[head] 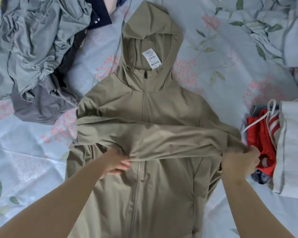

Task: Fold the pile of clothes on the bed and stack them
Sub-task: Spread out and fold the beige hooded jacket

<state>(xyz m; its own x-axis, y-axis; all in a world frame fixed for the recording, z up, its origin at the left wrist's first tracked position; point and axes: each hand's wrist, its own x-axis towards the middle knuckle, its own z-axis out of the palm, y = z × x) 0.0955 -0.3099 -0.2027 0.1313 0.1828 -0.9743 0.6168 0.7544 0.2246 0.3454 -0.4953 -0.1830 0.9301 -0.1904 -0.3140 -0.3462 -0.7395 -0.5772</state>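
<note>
Sleeve (153, 134) across jacket (153, 194) | left hand (117, 166) grips underneath | right hand (239, 162) pinches edge

A pale blue floral bedsheet (205, 69) lies spread.

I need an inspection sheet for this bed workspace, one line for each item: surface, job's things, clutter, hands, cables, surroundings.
Surface: wrinkled light blue flower-print bedsheet.
Job's things: olive-green hooded zip jacket lies flat, front up, zipped; one long sleeve is folded across its chest. Crumpled pile of grey-green and dark grey clothes at upper left. Red shorts with white drawstring and a pale grey ribbed garment lie at right.
Clutter: white barcode label inside the hood.
Hands: left hand holds the sleeve's lower edge; right hand grips the sleeve's fold at the jacket's side.
Cables: nothing seen.
Surroundings: only the bed shows.
</note>
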